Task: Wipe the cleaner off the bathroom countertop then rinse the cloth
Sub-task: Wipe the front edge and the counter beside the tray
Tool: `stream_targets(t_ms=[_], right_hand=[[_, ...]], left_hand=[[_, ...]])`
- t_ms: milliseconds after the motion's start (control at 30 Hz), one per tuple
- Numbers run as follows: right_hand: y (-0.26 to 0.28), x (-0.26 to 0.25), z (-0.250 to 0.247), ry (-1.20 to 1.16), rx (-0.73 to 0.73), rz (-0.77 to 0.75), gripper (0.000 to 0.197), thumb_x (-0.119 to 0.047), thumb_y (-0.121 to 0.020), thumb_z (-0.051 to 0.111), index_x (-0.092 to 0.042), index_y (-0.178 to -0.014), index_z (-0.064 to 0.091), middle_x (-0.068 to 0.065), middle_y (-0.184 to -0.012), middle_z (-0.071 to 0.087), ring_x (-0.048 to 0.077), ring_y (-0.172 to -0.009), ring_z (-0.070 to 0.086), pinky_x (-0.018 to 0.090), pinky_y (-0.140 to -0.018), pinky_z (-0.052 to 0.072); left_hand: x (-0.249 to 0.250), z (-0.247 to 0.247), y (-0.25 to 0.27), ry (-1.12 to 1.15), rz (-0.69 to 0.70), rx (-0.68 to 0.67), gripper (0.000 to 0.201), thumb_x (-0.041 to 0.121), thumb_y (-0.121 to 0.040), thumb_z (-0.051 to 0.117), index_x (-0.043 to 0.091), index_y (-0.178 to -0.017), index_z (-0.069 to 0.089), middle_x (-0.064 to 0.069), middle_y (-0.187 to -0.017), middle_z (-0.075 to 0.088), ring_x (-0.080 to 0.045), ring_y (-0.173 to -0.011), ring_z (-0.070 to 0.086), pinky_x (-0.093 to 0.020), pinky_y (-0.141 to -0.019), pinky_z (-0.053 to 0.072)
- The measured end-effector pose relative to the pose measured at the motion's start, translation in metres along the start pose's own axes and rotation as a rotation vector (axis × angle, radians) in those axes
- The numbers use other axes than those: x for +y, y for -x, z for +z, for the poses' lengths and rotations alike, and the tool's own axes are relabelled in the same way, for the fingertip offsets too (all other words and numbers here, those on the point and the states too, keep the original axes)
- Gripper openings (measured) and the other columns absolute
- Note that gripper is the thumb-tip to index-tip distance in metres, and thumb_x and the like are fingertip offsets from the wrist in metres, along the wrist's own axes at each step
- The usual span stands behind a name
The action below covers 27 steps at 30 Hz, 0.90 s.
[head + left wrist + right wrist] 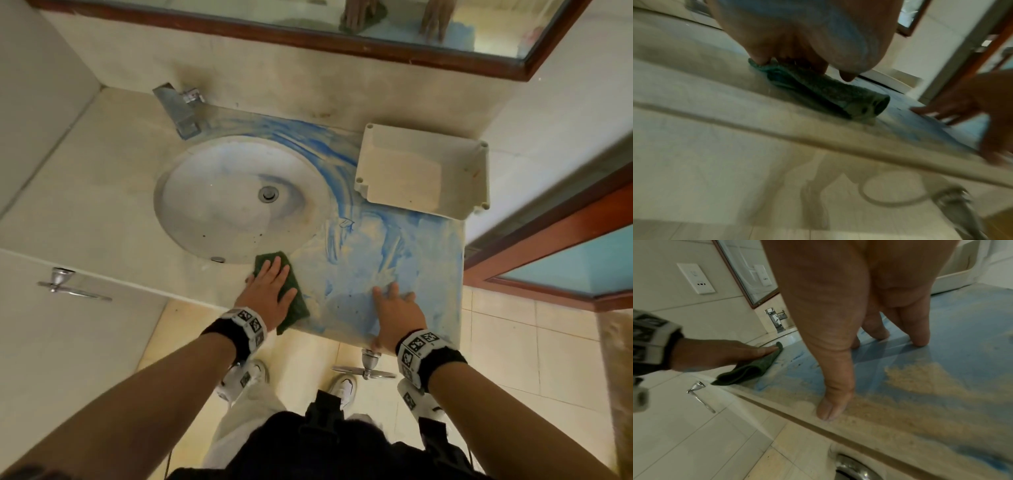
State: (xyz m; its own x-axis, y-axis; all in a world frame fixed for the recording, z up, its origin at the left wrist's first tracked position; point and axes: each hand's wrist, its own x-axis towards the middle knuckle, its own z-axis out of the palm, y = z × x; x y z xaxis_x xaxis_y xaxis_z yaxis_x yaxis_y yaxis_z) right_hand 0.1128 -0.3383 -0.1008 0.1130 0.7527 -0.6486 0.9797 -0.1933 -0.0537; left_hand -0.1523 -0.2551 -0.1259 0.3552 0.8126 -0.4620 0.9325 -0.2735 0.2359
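Observation:
A dark green cloth (291,294) lies folded on the beige countertop (349,308) near its front edge, just right of the round sink (222,202). My left hand (269,291) presses flat on the cloth (818,92) with straight fingers; the cloth (750,369) hangs slightly over the edge. Blue cleaner (394,260) is smeared over the counter from the sink rim to the right edge. My right hand (397,308) rests flat on the smeared cleaner (941,340), its thumb (830,404) at the counter's front edge.
A chrome faucet (180,109) stands behind the sink. A white plastic tray (421,171) sits at the back right of the counter. A mirror (376,20) hangs above. Cabinet handles (68,284) project below the counter. A wooden door frame (548,240) stands on the right.

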Motion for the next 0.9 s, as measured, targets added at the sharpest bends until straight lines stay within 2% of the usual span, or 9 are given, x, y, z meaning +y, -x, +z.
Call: stream_targets(t_ms=[100,167,300,400,467,567,667,767,900], right_hand=[[-0.001,0.002,0.003,-0.006,0.007,-0.003,0.109,-0.041,-0.059,0.088,-0.024,-0.144,0.021,0.012,-0.151,0.012,0.047,-0.132,0.026,0.047,-0.089,0.054],[-0.001,0.004,0.006,-0.014,0.024,-0.011,0.108,-0.041,-0.058,0.088,-0.026,-0.143,0.021,0.011,-0.151,0.012,0.047,-0.131,0.026,0.047,-0.087,0.055],[-0.004,0.006,0.008,-0.029,0.02,-0.021,0.111,-0.042,-0.058,0.088,-0.026,-0.143,0.02,0.01,-0.15,0.011,0.047,-0.132,0.022,0.046,-0.086,0.056],[-0.003,0.005,0.006,-0.012,0.01,-0.02,0.11,-0.044,-0.058,0.088,-0.024,-0.143,0.02,0.01,-0.149,0.012,0.048,-0.132,0.022,0.044,-0.083,0.057],[-0.003,0.005,0.006,-0.004,0.004,-0.018,0.112,-0.045,-0.057,0.088,-0.023,-0.144,0.02,0.011,-0.15,0.011,0.049,-0.132,0.022,0.044,-0.083,0.057],[-0.003,0.004,0.005,-0.006,-0.006,-0.013,0.114,-0.044,-0.057,0.089,-0.022,-0.145,0.019,0.012,-0.151,0.011,0.05,-0.133,0.021,0.045,-0.085,0.057],[-0.002,0.003,0.004,-0.017,-0.01,-0.01,0.114,-0.043,-0.057,0.089,-0.022,-0.145,0.019,0.013,-0.152,0.01,0.051,-0.134,0.02,0.046,-0.086,0.056],[-0.001,0.004,0.005,-0.031,-0.006,-0.015,0.113,-0.042,-0.056,0.09,-0.023,-0.143,0.02,0.011,-0.151,0.009,0.051,-0.134,0.02,0.046,-0.085,0.057],[-0.001,0.006,0.007,-0.047,0.007,-0.014,0.11,-0.041,-0.057,0.09,-0.025,-0.141,0.021,0.01,-0.15,0.01,0.049,-0.134,0.019,0.046,-0.085,0.057]], left_hand=[[-0.001,-0.009,-0.015,-0.025,-0.034,0.006,0.063,0.045,-0.102,0.028,0.02,-0.156,0.008,0.0,-0.163,-0.005,-0.02,-0.15,-0.003,-0.042,-0.121,0.003],[0.006,0.002,0.0,-0.021,-0.03,0.016,0.063,0.043,-0.102,0.028,0.018,-0.156,0.008,-0.002,-0.163,-0.005,-0.022,-0.15,-0.003,-0.044,-0.121,0.003],[0.02,0.033,0.052,-0.042,0.058,-0.015,0.072,0.05,-0.092,0.005,0.018,-0.155,0.013,0.0,-0.163,0.0,-0.02,-0.15,-0.001,-0.041,-0.118,0.001],[0.004,0.039,0.058,-0.016,0.134,-0.021,0.071,0.052,-0.093,0.002,0.02,-0.153,0.022,0.008,-0.159,0.003,-0.014,-0.148,0.003,-0.042,-0.12,0.014],[-0.013,0.033,0.051,-0.051,0.169,-0.014,0.067,0.051,-0.095,0.002,0.023,-0.153,0.021,0.011,-0.158,0.0,-0.012,-0.147,0.004,-0.042,-0.12,0.019],[-0.04,0.015,0.025,-0.074,0.059,0.034,0.057,0.041,-0.101,0.011,0.023,-0.155,0.014,0.007,-0.16,-0.003,-0.016,-0.149,0.0,-0.039,-0.121,0.01],[-0.048,-0.006,0.0,-0.059,-0.068,0.038,0.054,0.03,-0.104,0.023,0.018,-0.156,0.011,-0.001,-0.163,0.0,-0.021,-0.15,0.001,-0.041,-0.122,0.008],[-0.037,-0.002,0.006,-0.049,-0.095,0.031,0.054,0.028,-0.104,0.024,0.016,-0.156,0.01,-0.004,-0.163,0.0,-0.024,-0.15,0.0,-0.044,-0.121,0.007],[-0.02,0.031,0.051,-0.04,-0.008,-0.013,0.06,0.036,-0.098,0.013,0.016,-0.154,0.017,-0.003,-0.162,0.007,-0.025,-0.15,0.005,-0.046,-0.12,0.012]])
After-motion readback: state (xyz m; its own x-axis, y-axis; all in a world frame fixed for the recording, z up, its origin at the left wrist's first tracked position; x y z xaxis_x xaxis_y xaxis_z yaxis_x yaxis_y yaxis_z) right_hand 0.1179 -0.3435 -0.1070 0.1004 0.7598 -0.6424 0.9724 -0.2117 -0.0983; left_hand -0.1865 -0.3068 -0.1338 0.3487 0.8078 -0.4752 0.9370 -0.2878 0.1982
